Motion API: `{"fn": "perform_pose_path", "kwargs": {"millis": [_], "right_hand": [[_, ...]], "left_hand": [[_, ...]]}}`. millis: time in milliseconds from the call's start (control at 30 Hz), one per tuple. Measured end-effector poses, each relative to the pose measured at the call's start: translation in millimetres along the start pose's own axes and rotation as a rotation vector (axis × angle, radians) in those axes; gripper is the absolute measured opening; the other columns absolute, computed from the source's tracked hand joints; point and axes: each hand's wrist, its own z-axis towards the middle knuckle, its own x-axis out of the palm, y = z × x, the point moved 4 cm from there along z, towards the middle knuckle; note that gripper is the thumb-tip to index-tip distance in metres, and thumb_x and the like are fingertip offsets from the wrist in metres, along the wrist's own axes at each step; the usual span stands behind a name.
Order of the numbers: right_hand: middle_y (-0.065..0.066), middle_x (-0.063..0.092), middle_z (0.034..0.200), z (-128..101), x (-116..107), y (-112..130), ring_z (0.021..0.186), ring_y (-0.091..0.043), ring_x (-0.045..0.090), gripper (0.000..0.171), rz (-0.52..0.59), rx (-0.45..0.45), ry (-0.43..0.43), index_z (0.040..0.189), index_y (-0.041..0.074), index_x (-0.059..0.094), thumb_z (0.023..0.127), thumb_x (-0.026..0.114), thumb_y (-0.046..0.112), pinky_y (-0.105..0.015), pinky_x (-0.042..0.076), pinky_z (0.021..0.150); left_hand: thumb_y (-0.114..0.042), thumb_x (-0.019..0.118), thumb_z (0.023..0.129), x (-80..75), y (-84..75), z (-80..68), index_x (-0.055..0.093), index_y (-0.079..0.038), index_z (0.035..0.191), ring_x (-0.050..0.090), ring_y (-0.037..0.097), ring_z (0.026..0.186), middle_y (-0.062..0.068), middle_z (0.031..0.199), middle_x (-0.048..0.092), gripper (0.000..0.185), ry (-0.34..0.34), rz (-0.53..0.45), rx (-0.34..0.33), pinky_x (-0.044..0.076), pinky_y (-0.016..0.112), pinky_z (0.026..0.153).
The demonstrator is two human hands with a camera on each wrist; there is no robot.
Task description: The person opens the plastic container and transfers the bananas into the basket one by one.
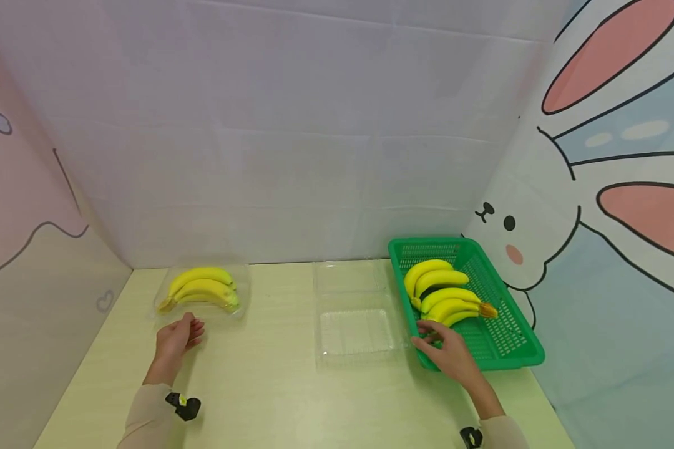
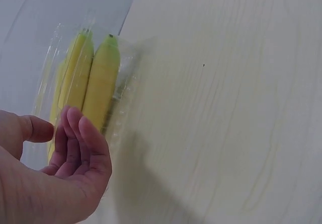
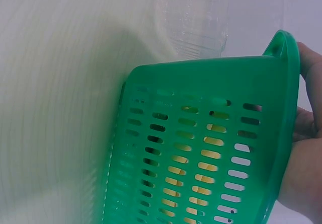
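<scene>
Looking across the pale table (image 1: 269, 386), I read this as the bit between packs: one pack of bananas done, the next bunch about to be picked. That's my guess, anyway.

Biggest thing was the green basket (image 1: 517, 349) on the right, slotted walls, with a bunch of loose bananas (image 1: 440, 293) lying in its far half. My right hand (image 1: 446, 349) was at the basket's near left corner, fingers over the rim. In the right wrist view they seemed to curl round the edge, but how firm that grip was, I couldn't tell. It wasn't on any fruit.

Just left of the basket sat the open clear clamshell tray (image 1: 356, 330), lid folded back toward the far wall, nothing in it.

Far left sat the closed clear pack (image 1: 241, 299) with packed bananas (image 1: 202, 288) inside. My left hand (image 1: 176, 340) hovered just near of it, fingers loosely bent and holding nothing; the left wrist view showed them short of the plastic.

Next move, I reckoned, would need the right hand to go deeper into the basket for the bunch, then swing left to the open tray.
</scene>
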Motion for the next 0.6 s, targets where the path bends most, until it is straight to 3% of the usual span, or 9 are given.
{"fn": "perform_pose_path", "kwargs": {"millis": [267, 600], "right_hand": [[-0.011, 0.069, 0.117, -2, -1, 3, 0.096, -0.025, 0.067, 0.041, 0.0, -0.032, -0.014, 0.133, 0.002, 0.065, 0.096, 0.074, 0.018, -0.028, 0.056, 0.074], [-0.01, 0.069, 0.117, -3, -1, 3, 0.096, -0.024, 0.067, 0.041, -0.003, -0.027, -0.015, 0.133, 0.002, 0.065, 0.096, 0.074, 0.019, -0.027, 0.056, 0.073]], "left_hand": [[-0.027, 0.053, 0.104, 1.5, 1.9, -2.5, 0.063, 0.002, 0.112, 0.068, 0.002, 0.072, -0.01, 0.074, 0.069, 0.031, 0.0, -0.066, -0.024, 0.059, 0.02, 0.071], [-0.021, 0.055, 0.101, 7.0, 3.6, -13.8, 0.067, -0.002, 0.099, 0.068, 0.002, 0.071, -0.009, 0.073, 0.069, 0.023, -0.029, -0.113, -0.002, 0.059, 0.02, 0.071]]}}
